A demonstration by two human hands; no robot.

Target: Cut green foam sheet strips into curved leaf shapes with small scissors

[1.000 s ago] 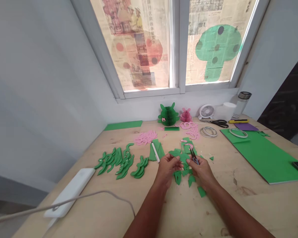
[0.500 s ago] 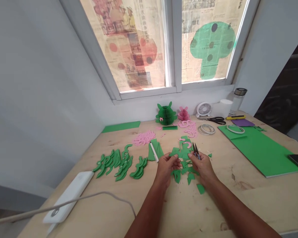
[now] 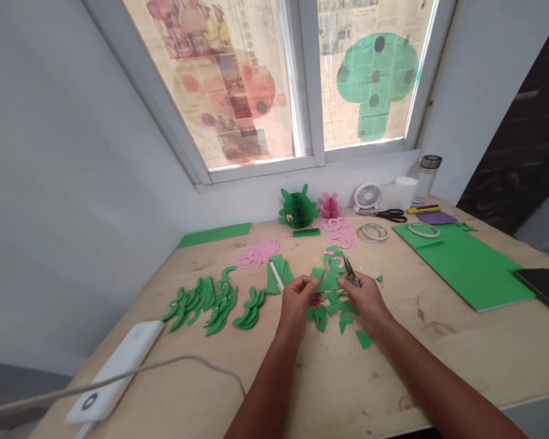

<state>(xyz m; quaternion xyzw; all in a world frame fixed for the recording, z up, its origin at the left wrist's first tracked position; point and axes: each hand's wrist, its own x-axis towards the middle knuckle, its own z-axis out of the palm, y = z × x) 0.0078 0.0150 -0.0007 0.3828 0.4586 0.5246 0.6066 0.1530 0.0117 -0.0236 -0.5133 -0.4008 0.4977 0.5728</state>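
Observation:
My left hand (image 3: 301, 300) pinches a small piece of green paper (image 3: 319, 281) between thumb and fingers. My right hand (image 3: 365, 297) is closed around small scissors (image 3: 351, 272), their dark blades pointing up and away; its thumb and finger also meet at the green paper's right side, though I cannot tell whether they grip it. Green paper scraps (image 3: 344, 321) lie beneath and between the hands. A white pen (image 3: 276, 275) rests on folded green paper (image 3: 283, 266), just beyond my left hand.
Stacks of curved green cut-outs (image 3: 222, 303) and a white power strip (image 3: 119, 372) with a grey cable lie left. Pink cut-outs (image 3: 258, 253), a green paper figure (image 3: 299, 208), tape rolls (image 3: 373, 232) and a fan (image 3: 366, 196) stand farther back. Green sheets (image 3: 471, 268) and a phone (image 3: 542, 286) are right.
The view has shifted slightly, so most things sit a little further left. Both hands stay close together over the scraps, and the scissors remain in my right hand.

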